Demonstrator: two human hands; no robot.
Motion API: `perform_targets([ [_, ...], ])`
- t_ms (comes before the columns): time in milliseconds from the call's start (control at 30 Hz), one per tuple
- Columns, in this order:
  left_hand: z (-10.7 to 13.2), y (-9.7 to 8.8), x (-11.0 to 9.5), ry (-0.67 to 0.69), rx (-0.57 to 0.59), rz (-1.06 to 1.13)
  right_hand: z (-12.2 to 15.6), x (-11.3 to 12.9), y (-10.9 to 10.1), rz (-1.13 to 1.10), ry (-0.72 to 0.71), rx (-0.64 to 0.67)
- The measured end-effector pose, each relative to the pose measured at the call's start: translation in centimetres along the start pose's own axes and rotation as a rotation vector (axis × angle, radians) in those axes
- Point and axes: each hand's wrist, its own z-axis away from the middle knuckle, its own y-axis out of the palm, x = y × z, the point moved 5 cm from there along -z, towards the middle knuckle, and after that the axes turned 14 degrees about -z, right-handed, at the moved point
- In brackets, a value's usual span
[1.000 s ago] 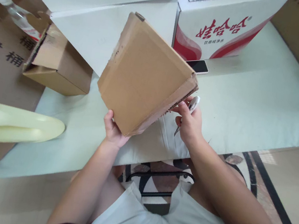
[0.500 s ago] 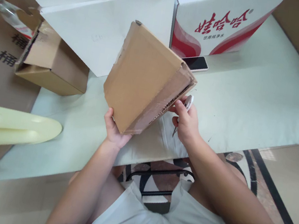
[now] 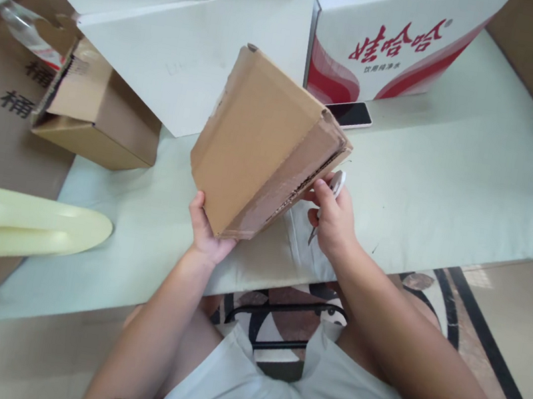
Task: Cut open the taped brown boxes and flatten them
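Note:
A flat brown cardboard box [image 3: 261, 138] is held tilted above the pale table [image 3: 450, 188]. My left hand [image 3: 208, 234] grips its lower corner, fingers wrapped behind it. My right hand [image 3: 334, 220] is closed on a small white cutter [image 3: 333, 186], whose thin blade end pokes out below the fist. The thumb of that hand touches the box's taped side edge near its lower right corner.
A white and red printed carton [image 3: 398, 38] stands behind, with a phone [image 3: 349, 113] lying at its base. A large white box [image 3: 184, 45] and a small open brown box [image 3: 98, 112] sit at the left. A pale green plastic piece [image 3: 14, 224] juts in from the left.
The cardboard box has turned slightly, showing more of its taped side edge. Both hands have stayed nearly in place.

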Motion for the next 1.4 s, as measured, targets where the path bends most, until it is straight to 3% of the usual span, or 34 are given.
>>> perform_targets([
  [1400,-0.05,-0.21,0.19,-0.007,0.029,-0.048,0.29,-0.19,-0.04,0.031,0.112,-0.080],
])
